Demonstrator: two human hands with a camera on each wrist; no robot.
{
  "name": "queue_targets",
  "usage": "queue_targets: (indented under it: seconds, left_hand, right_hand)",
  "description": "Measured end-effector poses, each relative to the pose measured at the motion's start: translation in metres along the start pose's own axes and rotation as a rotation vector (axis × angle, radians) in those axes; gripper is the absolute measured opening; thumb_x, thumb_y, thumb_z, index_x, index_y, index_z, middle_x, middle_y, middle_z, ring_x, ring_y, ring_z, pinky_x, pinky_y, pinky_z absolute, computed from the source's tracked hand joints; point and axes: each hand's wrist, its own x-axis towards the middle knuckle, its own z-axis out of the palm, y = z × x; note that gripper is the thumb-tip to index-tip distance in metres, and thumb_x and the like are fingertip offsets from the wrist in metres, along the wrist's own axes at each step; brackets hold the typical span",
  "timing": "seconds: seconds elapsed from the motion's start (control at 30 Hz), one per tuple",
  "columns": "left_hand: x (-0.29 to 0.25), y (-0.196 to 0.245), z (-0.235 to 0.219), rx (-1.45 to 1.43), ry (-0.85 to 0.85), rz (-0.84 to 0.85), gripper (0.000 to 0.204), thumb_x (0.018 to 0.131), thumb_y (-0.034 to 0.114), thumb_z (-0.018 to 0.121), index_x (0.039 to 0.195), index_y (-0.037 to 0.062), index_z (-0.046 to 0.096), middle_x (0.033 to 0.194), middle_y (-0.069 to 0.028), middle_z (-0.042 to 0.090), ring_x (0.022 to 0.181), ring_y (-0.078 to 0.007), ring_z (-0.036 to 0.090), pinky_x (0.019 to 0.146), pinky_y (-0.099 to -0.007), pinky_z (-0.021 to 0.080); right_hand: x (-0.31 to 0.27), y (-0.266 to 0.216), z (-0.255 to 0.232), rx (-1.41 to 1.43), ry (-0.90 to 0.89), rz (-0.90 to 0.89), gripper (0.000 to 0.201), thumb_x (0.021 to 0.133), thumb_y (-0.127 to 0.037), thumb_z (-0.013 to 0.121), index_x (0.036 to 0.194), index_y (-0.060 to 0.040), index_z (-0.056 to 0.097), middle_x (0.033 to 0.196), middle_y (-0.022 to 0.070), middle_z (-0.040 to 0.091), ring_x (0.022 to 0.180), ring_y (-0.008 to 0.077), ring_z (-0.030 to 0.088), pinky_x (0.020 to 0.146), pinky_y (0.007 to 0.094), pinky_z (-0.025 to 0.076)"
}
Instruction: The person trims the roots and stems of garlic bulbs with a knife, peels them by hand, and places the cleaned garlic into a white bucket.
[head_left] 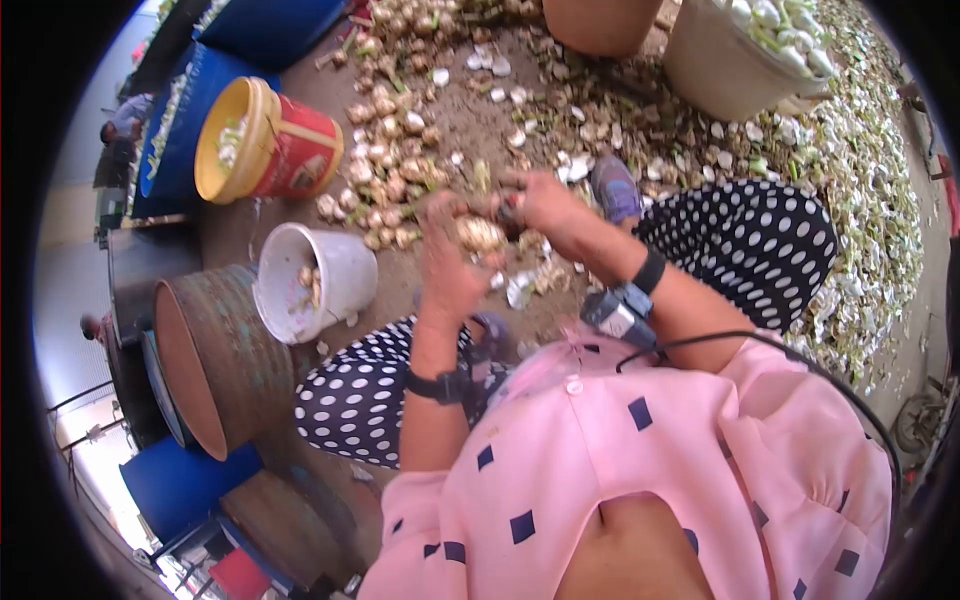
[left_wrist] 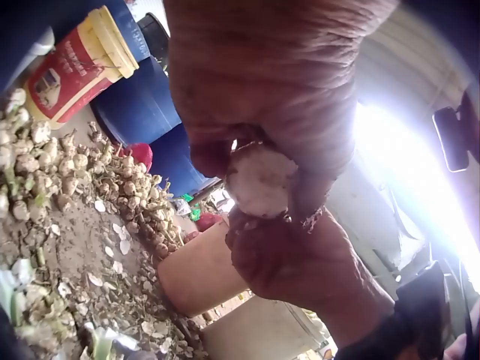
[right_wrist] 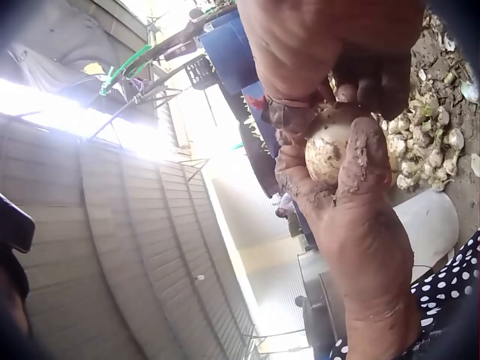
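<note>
Both hands meet around a pale garlic bulb (head_left: pixel 480 234), held low in front of the body. My left hand (head_left: pixel 450 265) grips it, its muddy thumb lying along the bulb (right_wrist: pixel 322 154) in the right wrist view. Curled over the other side, the fingers of my right hand (head_left: pixel 555 210) pinch at the top of the bulb. A small dark, shiny piece (right_wrist: pixel 291 116) shows at the right fingers; its kind is unclear. The left wrist view shows a flat whitish face of the bulb (left_wrist: pixel 261 181) between the two hands.
Heaped garlic bulbs (head_left: pixel 390 170) and loose peelings (head_left: pixel 860 200) cover the ground ahead and to the right. A white bucket (head_left: pixel 345 270), a yellow-red bucket (head_left: pixel 300 150) and a rusty drum (head_left: pixel 215 350) stand left. A pale tub (head_left: pixel 715 60) of bulbs is ahead right.
</note>
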Motion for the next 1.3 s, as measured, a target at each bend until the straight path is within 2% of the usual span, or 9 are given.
queue_targets:
  seconds: [0.23, 0.43, 0.7, 0.87, 0.93, 1.03, 1.1, 1.17, 1.3]
  left_hand:
    - [-0.01, -0.022, -0.011, -0.268, 0.025, -0.189, 0.056, 0.062, 0.014, 0.075, 0.108, 0.0033, 0.044, 0.102, -0.0093, 0.045, 0.095, -0.0229, 0.05, 0.086, -0.0338, 0.044]
    - [0.0, -0.035, -0.028, -1.568, 0.08, -0.594, 0.038, 0.082, 0.012, 0.059, 0.116, 0.0027, 0.046, 0.114, -0.012, 0.052, 0.095, -0.0248, 0.058, 0.083, -0.039, 0.05]
    - [-0.007, -0.034, -0.022, -1.012, 0.131, -0.531, 0.042, 0.081, 0.009, 0.058, 0.12, 0.0031, 0.044, 0.112, -0.0062, 0.049, 0.105, -0.0175, 0.052, 0.09, -0.0294, 0.046]
    - [-0.013, -0.041, -0.023, -1.149, 0.194, -0.425, 0.04, 0.088, 0.02, 0.057, 0.121, 0.0015, 0.043, 0.114, -0.0069, 0.05, 0.099, -0.0169, 0.054, 0.084, -0.0293, 0.049]
    - [-0.014, -0.036, -0.03, -1.517, 0.196, -0.624, 0.038, 0.092, 0.026, 0.053, 0.12, 0.0017, 0.043, 0.108, -0.0094, 0.053, 0.088, -0.0192, 0.059, 0.072, -0.0308, 0.054]
    - [-0.017, -0.047, -0.026, -1.351, 0.169, -0.66, 0.046, 0.093, 0.042, 0.046, 0.12, 0.0047, 0.045, 0.106, -0.0112, 0.057, 0.09, -0.0225, 0.061, 0.062, -0.0318, 0.054]
    - [-0.021, -0.05, -0.026, -1.342, 0.127, -0.639, 0.047, 0.088, 0.038, 0.058, 0.12, 0.0052, 0.044, 0.11, -0.0099, 0.056, 0.09, -0.0197, 0.06, 0.06, -0.028, 0.053]
    - [-0.025, -0.054, -0.021, -0.696, 0.176, -0.415, 0.051, 0.079, 0.029, 0.07, 0.117, 0.0055, 0.045, 0.113, -0.0086, 0.054, 0.088, -0.0166, 0.058, 0.059, -0.0247, 0.052]
    - [-0.026, -0.049, -0.031, -1.109, 0.194, -0.518, 0.051, 0.07, 0.016, 0.073, 0.112, 0.0071, 0.046, 0.11, -0.0068, 0.053, 0.088, -0.0135, 0.057, 0.059, -0.0227, 0.051]
  right_hand:
    - [0.013, -0.002, 0.01, 0.096, -0.104, 0.11, 0.014, 0.08, -0.005, 0.062, 0.091, 0.0032, 0.065, 0.07, 0.0045, 0.063, 0.059, 0.0111, 0.058, 0.055, 0.0253, 0.046]
    - [0.023, 0.02, 0.012, -0.14, -0.045, -0.137, 0.02, 0.081, -0.009, 0.067, 0.097, 0.0032, 0.065, 0.077, 0.0047, 0.065, 0.062, 0.0109, 0.059, 0.059, 0.0232, 0.049]
    - [0.029, 0.014, 0.029, 0.166, -0.011, 0.074, 0.027, 0.08, -0.016, 0.071, 0.096, 0.005, 0.064, 0.077, 0.0064, 0.064, 0.063, 0.011, 0.059, 0.056, 0.0249, 0.049]
    - [0.029, 0.011, 0.031, -0.031, -0.085, -0.067, 0.023, 0.079, -0.008, 0.069, 0.099, 0.0042, 0.066, 0.078, 0.0045, 0.065, 0.066, 0.008, 0.057, 0.059, 0.0241, 0.049]
    - [0.03, 0.011, 0.034, -0.078, -0.081, -0.104, 0.019, 0.079, -0.005, 0.066, 0.097, 0.0021, 0.067, 0.076, 0.0024, 0.065, 0.066, 0.0068, 0.056, 0.059, 0.0247, 0.047]
    - [0.03, 0.014, 0.04, -0.045, -0.02, -0.069, 0.017, 0.079, -0.004, 0.066, 0.094, 0.0024, 0.067, 0.076, 0.0027, 0.065, 0.067, 0.007, 0.056, 0.06, 0.0249, 0.047]
    - [0.031, 0.011, 0.038, -0.249, -0.072, -0.114, 0.018, 0.079, -0.002, 0.064, 0.096, 0.0027, 0.067, 0.079, 0.0037, 0.065, 0.069, 0.0082, 0.057, 0.062, 0.0246, 0.048]
    - [0.032, 0.011, 0.042, -0.357, -0.042, -0.213, 0.019, 0.08, 0.0, 0.06, 0.098, 0.0042, 0.065, 0.081, 0.005, 0.065, 0.071, 0.0094, 0.058, 0.064, 0.0249, 0.048]
    - [0.027, 0.009, 0.043, 0.018, -0.142, 0.085, 0.016, 0.081, 0.004, 0.054, 0.092, 0.003, 0.066, 0.078, 0.0049, 0.064, 0.069, 0.0107, 0.058, 0.063, 0.0259, 0.049]
